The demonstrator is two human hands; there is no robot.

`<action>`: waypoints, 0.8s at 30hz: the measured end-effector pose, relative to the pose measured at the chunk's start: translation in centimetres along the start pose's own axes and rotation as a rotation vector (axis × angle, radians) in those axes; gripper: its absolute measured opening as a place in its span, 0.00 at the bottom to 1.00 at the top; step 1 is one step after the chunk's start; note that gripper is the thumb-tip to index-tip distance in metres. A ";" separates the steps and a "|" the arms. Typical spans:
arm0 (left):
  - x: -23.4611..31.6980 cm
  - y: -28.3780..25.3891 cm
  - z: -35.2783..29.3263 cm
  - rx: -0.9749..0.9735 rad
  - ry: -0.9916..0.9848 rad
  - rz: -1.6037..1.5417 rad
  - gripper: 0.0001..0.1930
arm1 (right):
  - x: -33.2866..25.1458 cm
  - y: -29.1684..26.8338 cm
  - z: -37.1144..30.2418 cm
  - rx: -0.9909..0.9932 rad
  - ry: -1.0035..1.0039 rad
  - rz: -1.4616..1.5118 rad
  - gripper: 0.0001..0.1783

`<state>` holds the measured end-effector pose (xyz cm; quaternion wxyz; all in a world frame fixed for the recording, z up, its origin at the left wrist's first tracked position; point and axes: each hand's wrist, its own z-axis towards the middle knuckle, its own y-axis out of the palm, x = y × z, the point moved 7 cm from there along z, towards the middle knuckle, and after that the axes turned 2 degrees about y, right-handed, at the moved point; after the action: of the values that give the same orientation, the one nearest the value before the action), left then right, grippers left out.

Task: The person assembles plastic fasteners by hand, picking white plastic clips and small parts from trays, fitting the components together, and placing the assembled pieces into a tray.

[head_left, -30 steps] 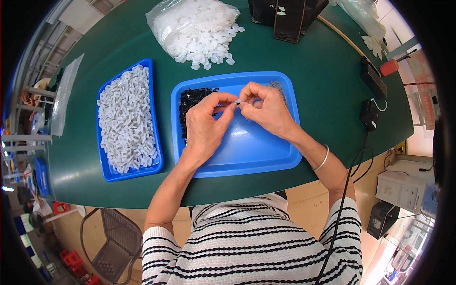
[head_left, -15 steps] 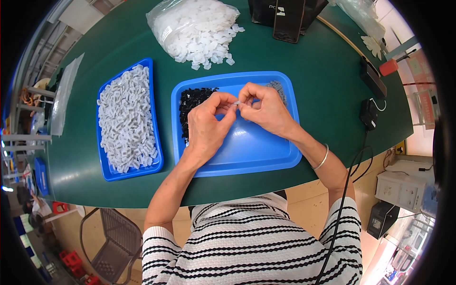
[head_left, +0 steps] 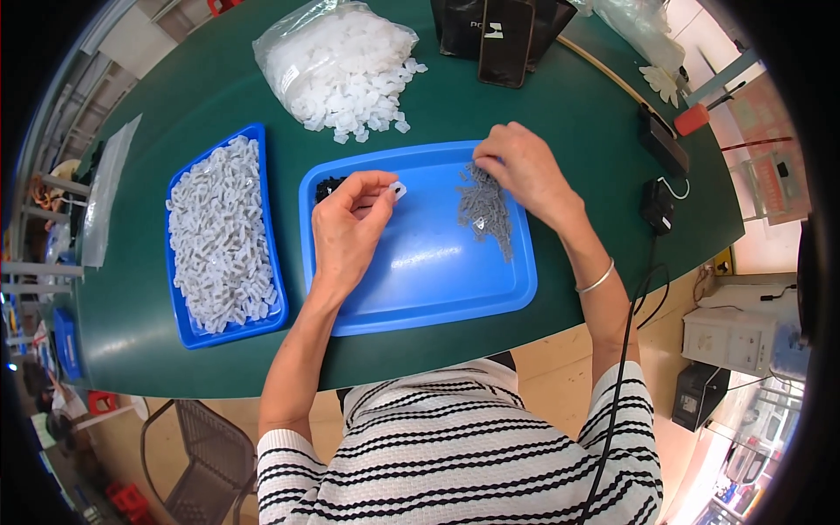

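Note:
Between thumb and forefinger, my left hand (head_left: 348, 229) pinches a small whitish translucent plastic piece (head_left: 398, 190) over the wide blue tray (head_left: 420, 323). My right hand (head_left: 530, 175) is at the tray's far right corner, its fingertips together at the top of a pile of small grey parts (head_left: 486, 210). Whatever those fingertips hold is too small to make out. Small black parts (head_left: 326, 186) lie at the tray's left end, mostly hidden behind my left hand.
Left of the tray, a narrower blue tray (head_left: 278, 293) is heaped with pale plastic pieces (head_left: 223, 236). A clear bag (head_left: 289, 52) spills white pieces (head_left: 354, 109) at the back. A dark phone (head_left: 506, 44) leans there against a black bag (head_left: 457, 31). Cables and adapters (head_left: 658, 206) lie at right.
My hands, together over the tray before, are now apart. The right moved right to the grey pile; the left keeps a whitish piece. The whole view has shifted slightly.

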<state>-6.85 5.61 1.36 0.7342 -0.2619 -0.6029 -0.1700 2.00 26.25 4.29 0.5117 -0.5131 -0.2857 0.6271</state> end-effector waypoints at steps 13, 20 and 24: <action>-0.5 0.7 0.0 -0.060 -0.109 -0.192 0.07 | -2.4 3.2 -0.4 -0.034 -0.099 -0.118 0.03; -0.9 0.6 0.1 -0.103 -0.137 -0.219 0.09 | -2.1 2.5 0.1 -0.145 0.203 0.431 0.04; -1.4 0.8 0.2 -0.105 -0.172 -0.302 0.10 | -3.4 2.7 -0.2 -0.168 0.204 0.751 0.04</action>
<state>-6.89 6.30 -0.08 0.6313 -0.2200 -0.6863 -0.2866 1.07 22.19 3.08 0.2289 -0.6818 -0.0763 0.6906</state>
